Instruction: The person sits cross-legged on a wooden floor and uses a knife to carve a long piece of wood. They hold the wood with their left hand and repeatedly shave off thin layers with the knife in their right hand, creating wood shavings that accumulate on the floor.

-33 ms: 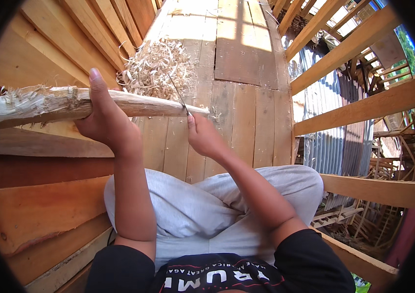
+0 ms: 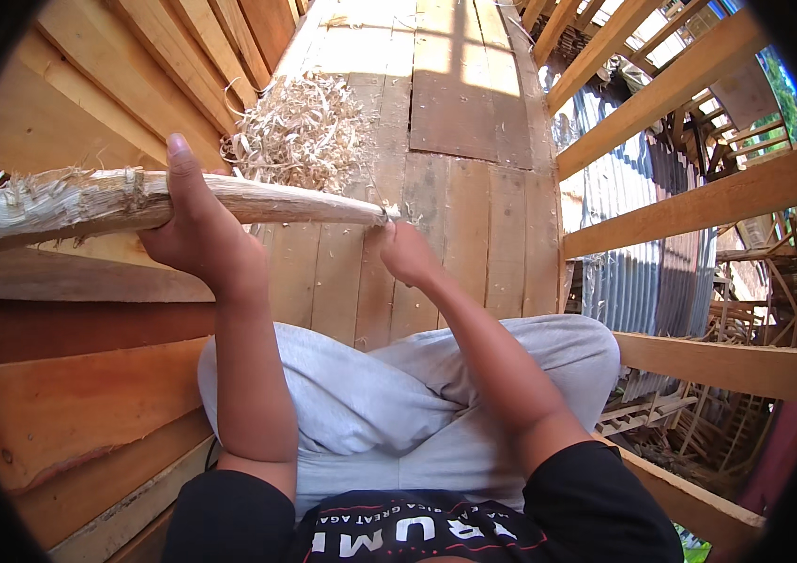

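Head view: plank floor gives room at upper centre, between boards at left and a railing at right. Across the left and centre runs the pale pole, near a shavings heap, clasped by the left hand. The right hand, curled round the hidden handle of a dark blade, has slid rightward to the pole's tip, so this stroke seems spent.

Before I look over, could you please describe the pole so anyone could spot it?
Flat boards line the left side of the plank floor. From there, gripped by the left hand, the pole runs rightward to the right hand. Unlike those boards, it is pale, rounded and tapered, with frayed fibres.
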{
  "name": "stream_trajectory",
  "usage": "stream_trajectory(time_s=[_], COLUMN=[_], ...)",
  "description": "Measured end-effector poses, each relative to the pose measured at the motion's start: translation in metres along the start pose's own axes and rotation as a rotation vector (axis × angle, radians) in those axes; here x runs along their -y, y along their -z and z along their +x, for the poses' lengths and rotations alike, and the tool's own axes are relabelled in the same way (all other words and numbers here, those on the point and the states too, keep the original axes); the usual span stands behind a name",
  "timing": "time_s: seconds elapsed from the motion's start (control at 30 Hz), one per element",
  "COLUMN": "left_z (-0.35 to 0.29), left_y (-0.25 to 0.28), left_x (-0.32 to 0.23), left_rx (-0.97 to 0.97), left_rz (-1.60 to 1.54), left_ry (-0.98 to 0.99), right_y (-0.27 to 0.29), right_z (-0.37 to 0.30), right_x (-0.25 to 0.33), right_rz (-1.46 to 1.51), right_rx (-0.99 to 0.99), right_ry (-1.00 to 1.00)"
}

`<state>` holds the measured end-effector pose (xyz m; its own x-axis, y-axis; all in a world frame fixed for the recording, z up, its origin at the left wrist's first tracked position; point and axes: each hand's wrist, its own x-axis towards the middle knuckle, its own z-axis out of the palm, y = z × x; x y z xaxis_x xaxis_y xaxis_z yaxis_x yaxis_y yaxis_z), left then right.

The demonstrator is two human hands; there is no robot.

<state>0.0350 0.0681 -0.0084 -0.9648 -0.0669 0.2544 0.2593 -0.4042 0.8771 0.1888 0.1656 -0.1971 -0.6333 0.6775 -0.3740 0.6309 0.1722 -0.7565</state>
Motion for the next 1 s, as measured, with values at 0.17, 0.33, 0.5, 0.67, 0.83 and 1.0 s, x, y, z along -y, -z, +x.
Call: stream_trajectory(time_s=[0.17, 0.33, 0.5, 0.67, 0.83, 1.0], left_z=[-0.002, 0.003, 0.0, 0.002, -0.005, 0.003], left_y=[-0.003, 0.001, -0.002, 0.002, -0.005, 0.0], left_x=[-0.001, 0.001, -0.005, 0.001, -0.006, 0.004], left_rx=[-0.041, -0.014, -0.02, 0.002, -0.007, -0.034], left_rz=[0.026, 0.02, 0.028, 0.03, 0.012, 0.0], left_ry=[0.015, -0.021, 0.043, 0.033, 0.02, -0.017], right_y=[0.0, -0.007, 0.007, 0.004, 0.011, 0.029], right_z=[-0.007, -0.02, -0.002, -0.022, -0.011, -0.029], right_x=[-0.004, 0.032, 0.0, 0.03, 0.0, 0.041], right_rz=[0.002, -0.042, 0.029, -0.137, 0.049, -0.028], right_rx=[-0.022, -0.159, 0.05, -0.135, 0.037, 0.11], right_ry=[-0.064, 0.249, -0.244, 0.167, -0.201, -0.236])
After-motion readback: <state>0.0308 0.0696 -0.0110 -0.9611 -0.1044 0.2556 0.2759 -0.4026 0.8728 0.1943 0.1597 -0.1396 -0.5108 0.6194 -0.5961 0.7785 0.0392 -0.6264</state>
